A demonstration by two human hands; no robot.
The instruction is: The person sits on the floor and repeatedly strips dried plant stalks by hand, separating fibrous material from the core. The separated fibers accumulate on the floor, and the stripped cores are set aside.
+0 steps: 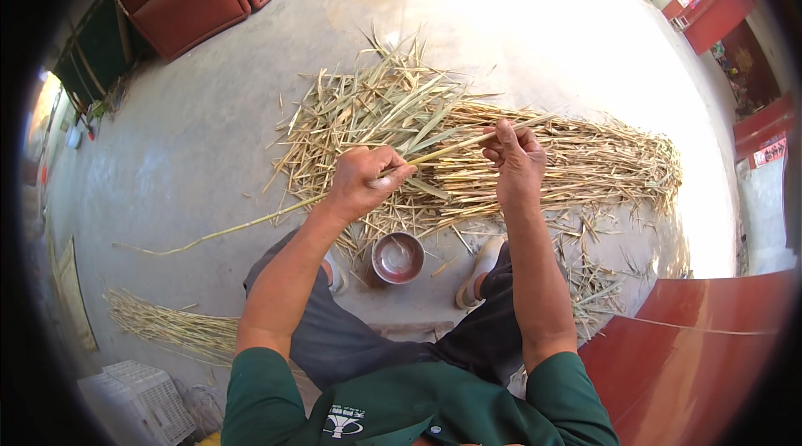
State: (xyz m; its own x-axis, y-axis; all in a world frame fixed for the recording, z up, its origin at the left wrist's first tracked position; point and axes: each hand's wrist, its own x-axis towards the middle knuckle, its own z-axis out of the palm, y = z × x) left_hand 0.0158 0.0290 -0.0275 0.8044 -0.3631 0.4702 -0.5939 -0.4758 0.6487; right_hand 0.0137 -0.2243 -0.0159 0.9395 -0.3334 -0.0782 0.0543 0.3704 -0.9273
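A long, thin dried reed stalk (452, 148) slants across in front of me, its thin tail reaching far out to the left. My left hand (368, 178) is closed around it, thumb on top. Farther along, the thumb and fingers of my right hand (517, 161) pinch the same stalk near its upper right end. Beneath both hands lies a heap of loose leaves and husks (369, 108). A thick pile of dry stalks (589, 161) extends right from that heap. A small metal bowl (398, 258) rests on the floor between my feet.
Another bundle of stalks (182, 327) lies at my left. A white plastic crate (147, 405) stands at lower left, and a red panel (708, 346) at lower right. Red padded furniture (188, 7) is at the upper left. Leaf scraps (592, 295) litter the concrete floor by my right foot.
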